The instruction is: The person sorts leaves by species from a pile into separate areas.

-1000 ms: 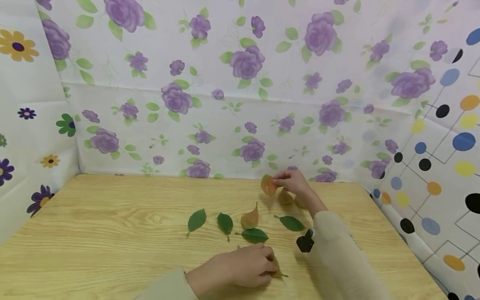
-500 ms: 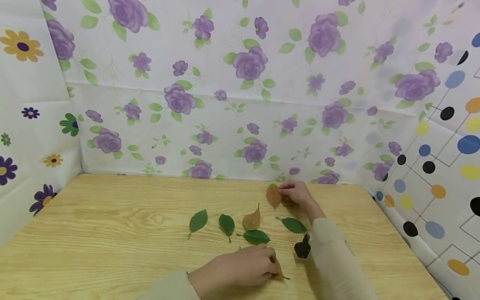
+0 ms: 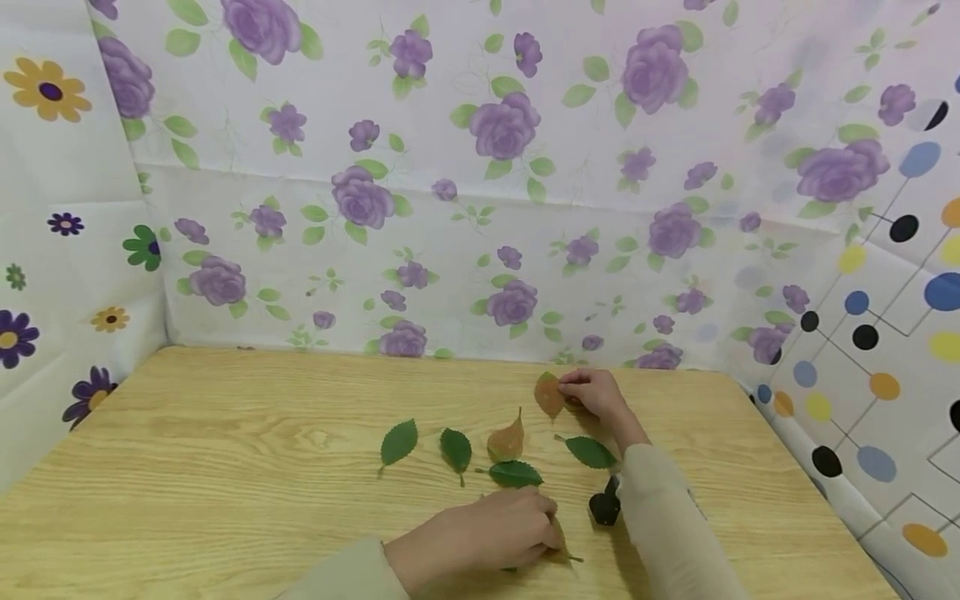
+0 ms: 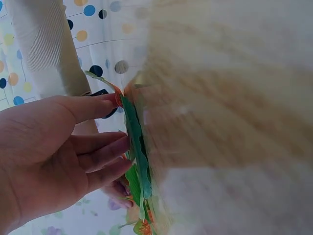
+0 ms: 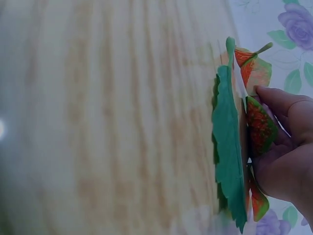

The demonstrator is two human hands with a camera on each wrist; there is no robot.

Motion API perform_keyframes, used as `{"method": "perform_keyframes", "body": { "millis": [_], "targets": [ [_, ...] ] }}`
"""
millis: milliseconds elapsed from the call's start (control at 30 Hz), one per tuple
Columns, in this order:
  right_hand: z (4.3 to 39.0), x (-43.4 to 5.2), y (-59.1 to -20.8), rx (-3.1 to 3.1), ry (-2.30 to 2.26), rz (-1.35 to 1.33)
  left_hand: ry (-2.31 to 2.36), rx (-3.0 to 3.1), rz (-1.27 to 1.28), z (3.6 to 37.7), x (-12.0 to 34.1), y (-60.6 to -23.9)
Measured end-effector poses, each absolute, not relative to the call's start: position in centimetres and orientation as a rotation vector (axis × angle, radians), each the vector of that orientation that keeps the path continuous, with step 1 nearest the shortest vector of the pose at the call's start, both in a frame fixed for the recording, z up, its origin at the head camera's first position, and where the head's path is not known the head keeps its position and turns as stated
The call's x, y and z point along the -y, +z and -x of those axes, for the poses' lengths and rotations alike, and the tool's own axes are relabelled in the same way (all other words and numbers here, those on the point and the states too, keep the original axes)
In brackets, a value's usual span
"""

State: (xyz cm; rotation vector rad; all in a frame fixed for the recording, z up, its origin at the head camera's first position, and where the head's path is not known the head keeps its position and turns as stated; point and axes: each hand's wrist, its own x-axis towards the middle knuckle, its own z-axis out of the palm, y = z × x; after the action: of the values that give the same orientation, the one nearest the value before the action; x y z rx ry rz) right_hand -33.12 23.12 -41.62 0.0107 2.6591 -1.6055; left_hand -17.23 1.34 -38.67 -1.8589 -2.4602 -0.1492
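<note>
A: Surface and surroundings?
B: Wooden bench (image 3: 225,467), enclosed by floral sheeting (image 3: 450,167) at the back and dotted sheeting (image 3: 885,317) on the right.

A: Left hand?
B: Left hand (image 3: 495,533) rested near the front edge, fingers (image 4: 105,147) nearly straight and pressed flat on a small stack of leaves (image 4: 138,161); nothing curled round, no pinch. Brownish leaf edge and stem (image 3: 564,550) visible just past the fingertips.

A: Right hand?
B: Right hand (image 3: 596,392) placed farther back, toward the right. Fingers (image 5: 279,105) curled and closed on a reddish-brown leaf (image 3: 549,394), held at its edge, low over the bench.

A: Loose leaves?
B: Laid in a rough row between both hands: green leaf (image 3: 398,442), second green leaf (image 3: 455,449), brown leaf (image 3: 507,439), dark green leaf (image 3: 515,474) just ahead of the left hand, and another green leaf (image 3: 589,452) beside the right sleeve (image 3: 667,517).

A: Smallest item?
B: Black wrist-mounted device (image 3: 602,507) under the right sleeve.
</note>
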Motion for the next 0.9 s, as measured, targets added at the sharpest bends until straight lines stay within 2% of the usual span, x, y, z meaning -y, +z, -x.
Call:
{"method": "perform_keyframes", "body": {
  "millis": [167,500,900],
  "targets": [
    [32.8,-23.1,-41.7,-2.725,-1.521,-0.028,-0.136,2.406,1.832,17.3,-1.8,-38.8],
    [32.7,-23.2,-42.1,-2.733,-1.499,-0.032,0.063,2.546,1.617,17.0,-2.6,-38.6],
    [33.1,-23.2,-42.4,-2.775,-1.462,-0.019,-0.032,2.582,1.599,17.7,-3.0,-38.7]
  ]
}}
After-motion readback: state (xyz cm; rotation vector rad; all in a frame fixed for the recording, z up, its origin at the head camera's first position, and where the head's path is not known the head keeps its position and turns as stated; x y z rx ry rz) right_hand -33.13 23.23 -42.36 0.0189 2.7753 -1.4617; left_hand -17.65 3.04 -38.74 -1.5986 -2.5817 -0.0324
